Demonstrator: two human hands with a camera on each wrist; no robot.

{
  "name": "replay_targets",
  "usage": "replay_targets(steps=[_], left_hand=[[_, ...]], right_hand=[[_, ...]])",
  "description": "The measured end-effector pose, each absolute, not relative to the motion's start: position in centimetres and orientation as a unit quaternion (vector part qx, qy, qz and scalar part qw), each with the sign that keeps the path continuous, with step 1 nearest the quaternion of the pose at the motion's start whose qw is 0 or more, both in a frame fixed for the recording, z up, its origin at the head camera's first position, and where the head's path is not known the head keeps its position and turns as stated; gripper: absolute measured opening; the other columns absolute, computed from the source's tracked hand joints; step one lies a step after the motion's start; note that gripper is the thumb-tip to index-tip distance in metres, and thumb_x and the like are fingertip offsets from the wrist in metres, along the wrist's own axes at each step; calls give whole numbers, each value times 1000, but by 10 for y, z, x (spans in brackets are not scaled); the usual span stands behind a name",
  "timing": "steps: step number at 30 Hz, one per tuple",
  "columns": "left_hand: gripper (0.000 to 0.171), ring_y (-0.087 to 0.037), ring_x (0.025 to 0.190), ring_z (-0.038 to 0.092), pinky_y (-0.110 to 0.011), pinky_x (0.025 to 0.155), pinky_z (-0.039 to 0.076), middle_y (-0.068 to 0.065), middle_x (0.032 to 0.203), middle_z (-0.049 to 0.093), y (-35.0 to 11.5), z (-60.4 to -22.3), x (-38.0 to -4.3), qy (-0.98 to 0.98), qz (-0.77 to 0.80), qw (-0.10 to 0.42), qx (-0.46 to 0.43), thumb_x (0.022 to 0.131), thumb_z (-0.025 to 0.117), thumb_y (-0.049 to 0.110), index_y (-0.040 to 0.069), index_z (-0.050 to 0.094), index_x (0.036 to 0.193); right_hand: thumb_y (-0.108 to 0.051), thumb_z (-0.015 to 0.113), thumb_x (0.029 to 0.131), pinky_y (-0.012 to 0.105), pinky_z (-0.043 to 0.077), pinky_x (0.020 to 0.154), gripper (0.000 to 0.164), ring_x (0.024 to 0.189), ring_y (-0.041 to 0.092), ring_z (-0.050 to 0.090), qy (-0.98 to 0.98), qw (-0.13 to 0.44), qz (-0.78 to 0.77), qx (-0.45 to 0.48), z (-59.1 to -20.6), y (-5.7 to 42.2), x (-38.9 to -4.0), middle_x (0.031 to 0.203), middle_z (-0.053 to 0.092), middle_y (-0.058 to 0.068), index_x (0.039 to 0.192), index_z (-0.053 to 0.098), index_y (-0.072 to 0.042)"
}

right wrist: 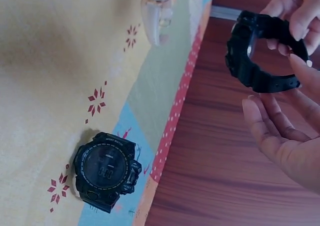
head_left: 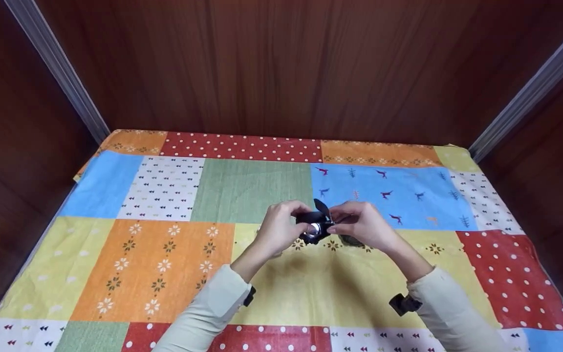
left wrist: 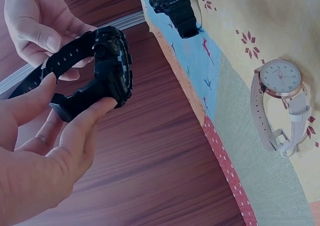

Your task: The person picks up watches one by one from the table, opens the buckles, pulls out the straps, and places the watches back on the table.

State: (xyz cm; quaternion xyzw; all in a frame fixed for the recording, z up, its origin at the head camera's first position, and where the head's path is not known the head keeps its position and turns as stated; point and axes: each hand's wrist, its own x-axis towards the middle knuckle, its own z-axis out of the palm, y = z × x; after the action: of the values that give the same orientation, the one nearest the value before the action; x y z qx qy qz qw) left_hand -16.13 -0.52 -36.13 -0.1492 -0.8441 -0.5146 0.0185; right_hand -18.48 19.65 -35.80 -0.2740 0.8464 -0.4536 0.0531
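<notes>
Both hands hold a black sports watch (head_left: pixel 313 231) up over the cloth, its strap bent in an open loop. My left hand (head_left: pixel 281 227) grips it by the case and the buckle-side strap, as the left wrist view shows. The holed strap (left wrist: pixel 67 55) lies between the thumb and fingers of my right hand (head_left: pixel 359 222). Beneath the right hand, a second black digital watch (right wrist: pixel 105 168) lies face up on the cloth. A white-faced watch with a pale strap (left wrist: pixel 280 80) lies on its side by the left hand, mostly hidden by it in the head view.
A patchwork tablecloth (head_left: pixel 164 274) in bright printed squares covers the table. Dark wood panels (head_left: pixel 281 63) enclose the back and both sides, with grey metal strips (head_left: pixel 59 68) at the corners.
</notes>
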Motion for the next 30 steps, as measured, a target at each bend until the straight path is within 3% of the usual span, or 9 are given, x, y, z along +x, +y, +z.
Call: replay_targets(steps=[13,22,30], left_hand=[[22,-20,91,57,-37,86,42,-5,91,65,-6,-364,-162,-847,-505,28,-161,71,75,5,3,67,92],[20,-19,83,62,-33,78,45,-3,83,69,-8,-362,-161,-860,-488,45,-141,67,79,9,6,72,86],[21,-17,75,59,-33,74,44,-2,78,69,-8,-361,-161,-864,-491,23,-110,62,82,9,7,71,81]], right_hand=[[-2,75,71,24,50,67,25,75,18,62,852,31,-451,-264,-358,194,-183,84,65,13,94,69,5],[-4,75,71,23,48,64,28,73,16,59,862,24,-434,-262,-356,193,-181,86,66,13,97,68,6],[-5,75,72,25,48,64,28,71,16,59,864,36,-435,-251,-357,193,-182,85,67,11,98,69,3]])
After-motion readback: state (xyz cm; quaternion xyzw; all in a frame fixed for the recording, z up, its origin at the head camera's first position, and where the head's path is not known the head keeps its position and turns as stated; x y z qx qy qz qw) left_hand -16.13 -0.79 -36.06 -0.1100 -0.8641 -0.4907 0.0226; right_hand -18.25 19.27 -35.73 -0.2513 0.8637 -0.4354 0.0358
